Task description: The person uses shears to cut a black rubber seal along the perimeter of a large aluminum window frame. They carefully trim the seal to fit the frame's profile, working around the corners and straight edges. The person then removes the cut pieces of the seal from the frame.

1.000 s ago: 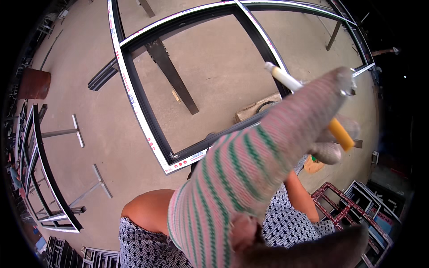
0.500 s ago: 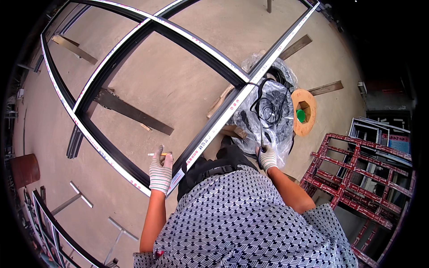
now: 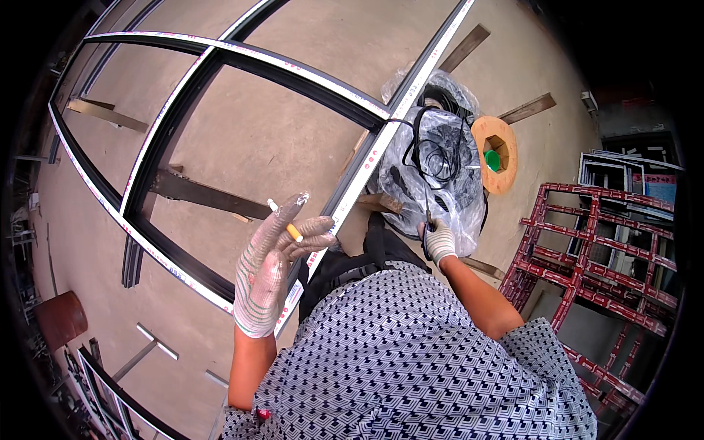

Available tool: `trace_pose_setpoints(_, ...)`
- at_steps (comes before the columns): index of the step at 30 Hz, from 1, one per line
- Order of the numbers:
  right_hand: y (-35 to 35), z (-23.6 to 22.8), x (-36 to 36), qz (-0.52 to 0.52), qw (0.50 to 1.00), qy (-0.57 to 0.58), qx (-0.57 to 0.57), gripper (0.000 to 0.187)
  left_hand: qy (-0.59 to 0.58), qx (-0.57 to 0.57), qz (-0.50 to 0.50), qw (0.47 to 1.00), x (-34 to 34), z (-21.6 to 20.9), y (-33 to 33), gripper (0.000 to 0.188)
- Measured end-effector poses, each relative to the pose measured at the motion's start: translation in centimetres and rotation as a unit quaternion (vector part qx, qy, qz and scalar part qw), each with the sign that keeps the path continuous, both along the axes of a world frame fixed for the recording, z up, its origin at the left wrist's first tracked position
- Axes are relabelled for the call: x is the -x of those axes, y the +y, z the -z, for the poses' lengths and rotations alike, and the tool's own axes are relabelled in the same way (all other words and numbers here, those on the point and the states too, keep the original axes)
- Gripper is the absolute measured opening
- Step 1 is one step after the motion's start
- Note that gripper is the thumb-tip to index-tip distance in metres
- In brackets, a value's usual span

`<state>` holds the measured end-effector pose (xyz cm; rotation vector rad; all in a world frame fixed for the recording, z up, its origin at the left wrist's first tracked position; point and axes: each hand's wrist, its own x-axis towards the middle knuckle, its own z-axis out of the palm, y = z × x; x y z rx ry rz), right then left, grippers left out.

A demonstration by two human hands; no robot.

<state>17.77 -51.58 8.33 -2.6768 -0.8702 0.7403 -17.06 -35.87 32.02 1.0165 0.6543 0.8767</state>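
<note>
My gloved left hand (image 3: 268, 271) is raised beside the near corner of a large window frame (image 3: 345, 207), its fingers partly spread. Between two of those fingers a cigarette (image 3: 295, 232) with an orange filter is pinched. My gloved right hand (image 3: 440, 242) is closed around what look like dark-handled scissors (image 3: 427, 214), their blades pointing away from me. A black rubber strip (image 3: 415, 150) hangs over the frame's bar and trails onto clear plastic bags (image 3: 458, 213). Black coils of strip show inside the bags.
Wooden boards (image 3: 213, 196) lie under the frame. Right of the bags is an orange-tan ring (image 3: 484, 132) with a green roll in its opening. Red-wrapped frames (image 3: 583, 238) lean at the right. A reddish-brown bucket (image 3: 62, 323) stands at the left.
My left hand has come up closer to the camera with the cigarette, its fingers spreading. My right hand stays near the bags. The view has shifted slightly.
</note>
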Motion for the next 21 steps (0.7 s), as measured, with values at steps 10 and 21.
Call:
trace_pose_setpoints(10,-2.1,1.4,0.2,0.026,0.999,0.010,-0.028,0.034,-0.176,-0.107,0.139,0.969,-1.6,-7.4,-2.1,0.097)
trace_pose_setpoints(21,-4.2,0.7,0.4,0.057,0.995,0.039,0.066,0.042,-0.261,-0.140,0.202,0.934,-2.9,-8.0,-2.9,0.085)
